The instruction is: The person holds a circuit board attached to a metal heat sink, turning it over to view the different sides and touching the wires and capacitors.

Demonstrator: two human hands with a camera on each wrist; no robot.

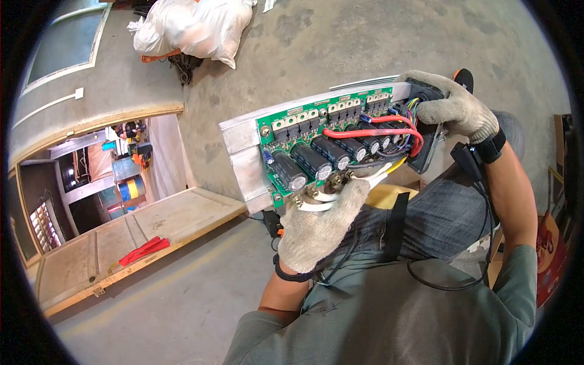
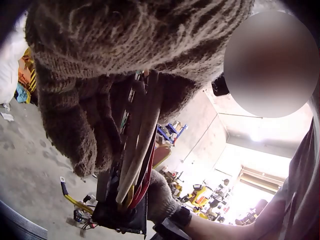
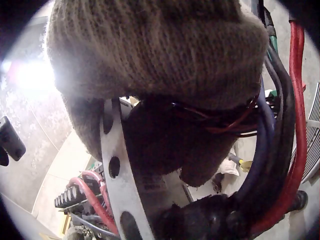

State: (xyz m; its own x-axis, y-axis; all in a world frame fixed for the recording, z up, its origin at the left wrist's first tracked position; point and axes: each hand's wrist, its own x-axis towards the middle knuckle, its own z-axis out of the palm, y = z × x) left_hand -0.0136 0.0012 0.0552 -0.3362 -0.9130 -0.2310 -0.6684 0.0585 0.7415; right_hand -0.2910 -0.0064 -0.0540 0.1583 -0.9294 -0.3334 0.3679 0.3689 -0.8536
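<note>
A circuit board assembly is held up before the person's lap in the head view. Its green board (image 1: 266,125) carries a row of black capacitors (image 1: 311,160) and is backed by a silver metal heat sink (image 1: 242,152). The gloved left hand (image 1: 325,228) grips its near edge, thumb beside the white cables (image 1: 316,207); its other fingers are hidden below. At the far right end, the gloved right hand (image 1: 462,108) grips the assembly near a black end plate (image 1: 427,152) and thin coloured wires. A red cable (image 1: 365,132) loops across the capacitors. The right wrist view shows a perforated metal strip (image 3: 120,172) beside that hand.
A wooden panel (image 1: 188,213) with a red-handled tool (image 1: 145,250) on it is at the left. White sacks (image 1: 201,27) lie on the concrete floor at the top. A red bag (image 1: 550,255) stands at the far right. A cord (image 1: 486,213) runs from the right wrist.
</note>
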